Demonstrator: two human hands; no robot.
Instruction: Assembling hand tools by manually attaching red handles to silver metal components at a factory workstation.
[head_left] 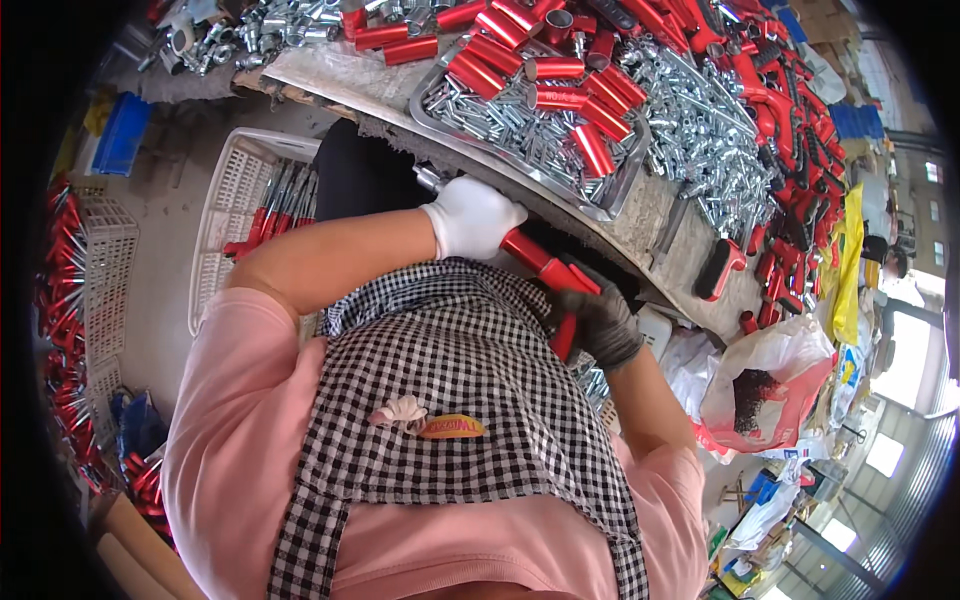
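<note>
Above my lap, close to the bench edge, a red hand tool [541, 262] with a tubular body and a side handle lies slantwise. My left hand [474, 218], in a white glove, is closed around its upper-left stretch. A silver metal end [430, 178] pokes out beyond that fist. In a dark grey glove, my right hand [603, 325] grips the red handle part at the lower right. Its fingers are partly hidden by the tool. Past my hands, a metal tray [597, 212] on the bench holds silver bolt-like parts and glossy red tubes [594, 150].
The bench [340, 78] also bears heaps of silver fittings [700, 130] and red tool bodies [775, 105]. A white basket [212, 205] with red-handled rods stands at the left, beside another crate [110, 250]. At the right hangs a white-and-red plastic bag [720, 385].
</note>
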